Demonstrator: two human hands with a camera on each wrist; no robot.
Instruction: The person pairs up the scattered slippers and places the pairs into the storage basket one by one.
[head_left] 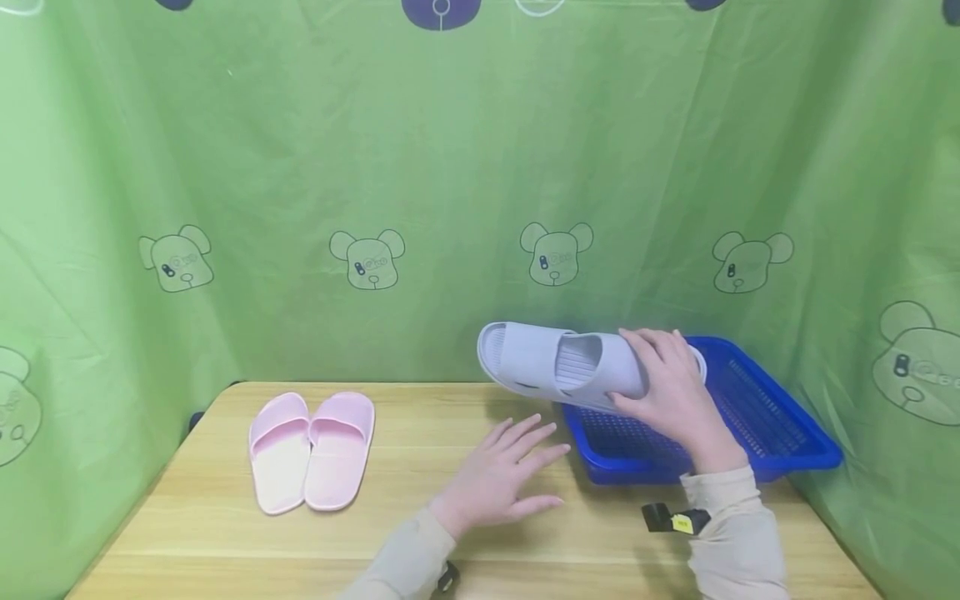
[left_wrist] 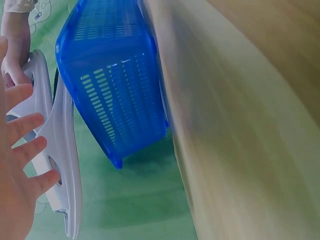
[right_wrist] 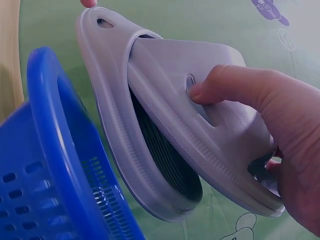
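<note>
A pair of light grey slippers point(head_left: 532, 358), one tucked into the other, is held up over the left part of a blue plastic basket point(head_left: 813, 450). My right hand point(head_left: 671, 396) grips the pair at its right end. In the right wrist view the thumb presses by a slot in the strap of one slipper point(right_wrist: 165, 95), and most of the other fingers are hidden behind it. My left hand point(head_left: 498, 479) hovers above the table in front of the slippers, its fingers spread and holding nothing. The left wrist view shows those fingers overlapping the grey slippers point(left_wrist: 70, 165).
Two pink slippers point(head_left: 339, 467) lie side by side at the left of the wooden table point(head_left: 420, 417). The basket stands at the table's back right, by the green curtain point(head_left: 450, 167). Black straps sit at both wrists; the right one has a yellow label point(head_left: 682, 523).
</note>
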